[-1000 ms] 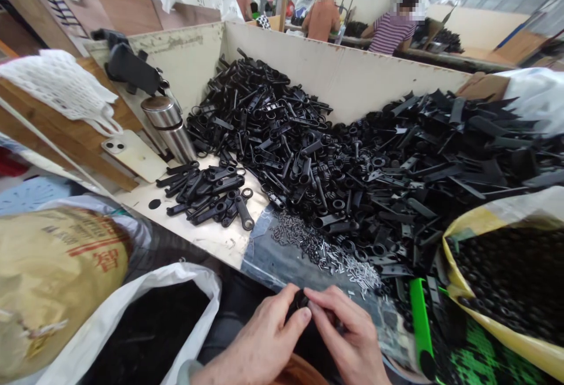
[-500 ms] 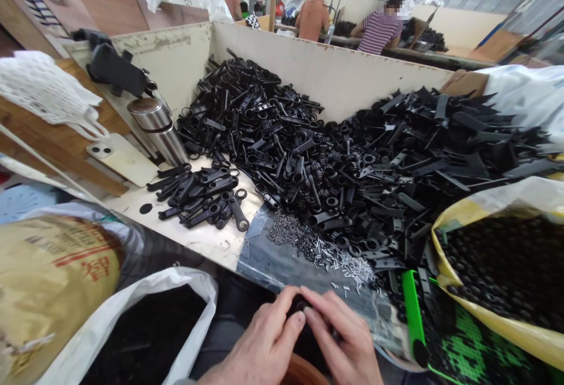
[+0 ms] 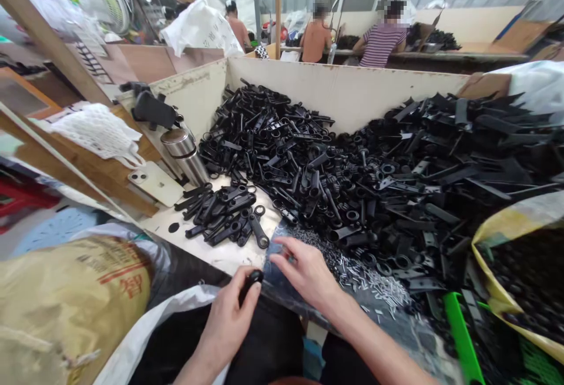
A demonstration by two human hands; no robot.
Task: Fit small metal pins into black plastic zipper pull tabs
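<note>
My left hand is closed around a small black plastic part with a rounded end, just off the table's front edge; most of the part is hidden in the fingers. My right hand hovers over the dark mat, thumb and fingers apart and nothing visible between them. Its fingertips point toward a small heap of black lever-like parts with ringed ends. Behind that hand lie tiny dark pieces, and short silver pins are scattered to its right.
A large mound of black plastic parts fills the bin against its white back wall. A steel flask and a phone stand at left. A yellow sack and green basket are right. Several people sit behind.
My hands were together around a black part; now they are apart. The left keeps the part and has moved left, while the right has reached forward over the mat. The view has tilted up.
</note>
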